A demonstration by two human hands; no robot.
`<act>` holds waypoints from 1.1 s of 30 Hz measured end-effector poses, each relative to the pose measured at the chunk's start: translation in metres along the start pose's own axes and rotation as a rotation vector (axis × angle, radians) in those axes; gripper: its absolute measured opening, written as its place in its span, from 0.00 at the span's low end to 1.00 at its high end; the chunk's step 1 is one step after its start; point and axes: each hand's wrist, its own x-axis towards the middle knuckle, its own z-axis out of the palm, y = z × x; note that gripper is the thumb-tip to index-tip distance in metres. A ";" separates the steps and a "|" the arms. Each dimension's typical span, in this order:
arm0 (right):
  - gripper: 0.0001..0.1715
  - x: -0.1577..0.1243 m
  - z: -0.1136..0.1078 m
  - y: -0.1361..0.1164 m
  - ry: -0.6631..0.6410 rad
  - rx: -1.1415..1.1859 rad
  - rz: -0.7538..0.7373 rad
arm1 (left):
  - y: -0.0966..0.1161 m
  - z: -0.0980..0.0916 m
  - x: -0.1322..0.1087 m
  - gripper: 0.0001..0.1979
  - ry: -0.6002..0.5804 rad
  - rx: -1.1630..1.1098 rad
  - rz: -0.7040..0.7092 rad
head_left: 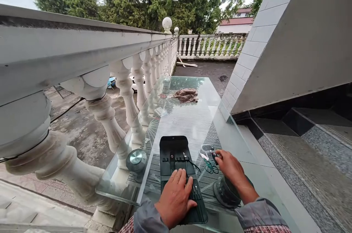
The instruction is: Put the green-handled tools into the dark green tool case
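An unfolded black case (173, 145) lies on the glass table (189, 123), with slim tools in its slots and loops. Flat on its lower half rests my left hand (177, 196), fingers spread, beside a green-handled tool (194, 165). To the right of the case my right hand (229, 165) has its fingertips closed on a small shiny metal tool (213, 154). Green-handled scissors (210, 166) lie just left of those fingertips. Behind them sits a small oval grey item (208, 147).
A round metal-topped object (136, 160) stands at the left table edge, a dark round one (226, 192) under my right forearm. A crumpled brown cloth (186, 95) lies at the far end. White balusters (125, 90) line the left; steps (310, 152) are at right.
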 end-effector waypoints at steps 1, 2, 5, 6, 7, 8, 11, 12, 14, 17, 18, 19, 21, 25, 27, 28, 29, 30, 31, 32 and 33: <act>0.12 0.001 0.001 0.000 0.000 0.005 0.001 | 0.000 -0.001 0.000 0.34 -0.005 -0.002 0.000; 0.12 0.001 0.001 0.001 0.003 0.011 0.000 | 0.001 -0.003 0.000 0.34 -0.009 -0.004 0.000; 0.11 0.000 0.003 0.000 0.017 0.038 -0.009 | 0.002 -0.006 0.000 0.34 -0.019 -0.002 0.000; 0.11 0.000 0.004 0.000 0.025 0.048 -0.013 | 0.002 -0.006 0.000 0.34 -0.020 0.000 0.000; 0.12 -0.001 0.004 0.000 0.037 0.059 -0.015 | 0.002 -0.006 -0.001 0.34 -0.021 0.002 0.000; 0.14 -0.002 0.003 0.000 0.053 0.070 -0.015 | 0.002 -0.006 -0.001 0.33 -0.020 0.004 0.002; 0.17 -0.007 -0.001 -0.003 0.117 0.101 -0.007 | 0.000 -0.003 -0.001 0.34 -0.006 0.009 0.013; 0.17 -0.009 -0.002 -0.006 0.147 0.147 -0.007 | 0.000 -0.001 -0.001 0.34 0.000 0.011 0.019; 0.17 -0.012 -0.004 -0.017 0.190 0.354 -0.012 | -0.001 0.001 -0.001 0.34 0.010 0.016 0.026; 0.20 -0.014 0.000 -0.044 0.111 0.791 -0.050 | -0.001 0.002 0.000 0.35 0.022 0.020 0.021; 0.21 -0.014 0.004 -0.055 0.038 0.871 -0.077 | -0.001 0.001 0.000 0.34 0.026 0.019 0.019; 0.21 -0.013 0.008 -0.066 -0.034 0.913 -0.099 | -0.001 0.000 0.001 0.34 0.032 0.018 0.019; 0.20 -0.009 0.017 -0.085 -0.081 0.917 -0.128 | -0.002 -0.001 0.001 0.34 0.041 0.013 0.022; 0.17 0.004 0.028 -0.104 -0.071 0.837 -0.151 | -0.003 -0.003 0.000 0.34 0.036 0.006 0.028; 0.15 0.010 0.030 -0.106 -0.049 0.771 -0.156 | -0.003 -0.002 0.000 0.35 0.027 0.004 0.023; 0.14 0.012 0.030 -0.106 -0.042 0.735 -0.159 | -0.003 -0.002 0.000 0.35 0.025 0.003 0.020; 0.14 0.014 0.031 -0.105 -0.039 0.701 -0.163 | -0.003 -0.002 0.000 0.35 0.024 0.001 0.019; 0.13 0.015 0.031 -0.105 -0.041 0.669 -0.169 | -0.003 -0.002 0.001 0.35 0.023 0.001 0.019; 0.13 0.017 0.031 -0.104 -0.050 0.639 -0.175 | -0.003 -0.002 0.001 0.35 0.022 0.000 0.020; 0.13 0.018 0.032 -0.104 -0.062 0.611 -0.183 | -0.002 -0.002 0.002 0.35 0.020 0.002 0.020; 0.13 0.020 0.032 -0.103 -0.077 0.586 -0.192 | -0.002 -0.002 0.002 0.35 0.016 0.003 0.018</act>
